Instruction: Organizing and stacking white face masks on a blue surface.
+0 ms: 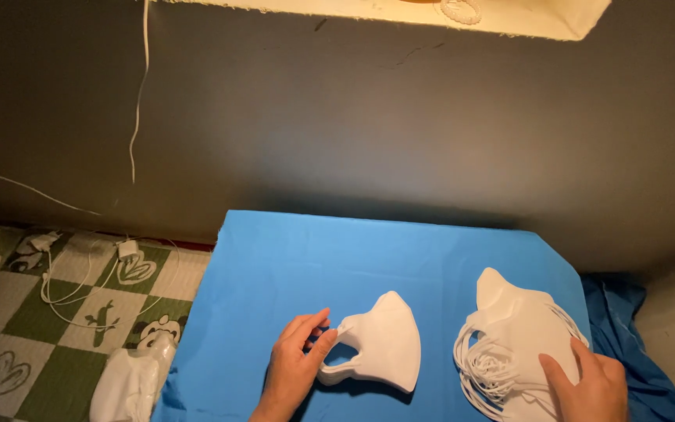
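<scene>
A single white folded face mask [384, 344] lies on the blue board [337, 258], its ear loop end toward the left. My left hand [297, 361] pinches that ear loop end between thumb and fingers. At the right, a stack of white masks [513, 336] with tangled ear loops sits on the board. My right hand [587, 383] rests flat on the stack's lower right part, fingers spread.
A clear bag of white masks [128, 383] lies at the board's lower left on a green-and-cream checked cloth [9, 312]. A white charger and cable [123, 254] lie on that cloth. A dark wall [369, 125] rises behind. Blue fabric [634, 312] bunches at the right.
</scene>
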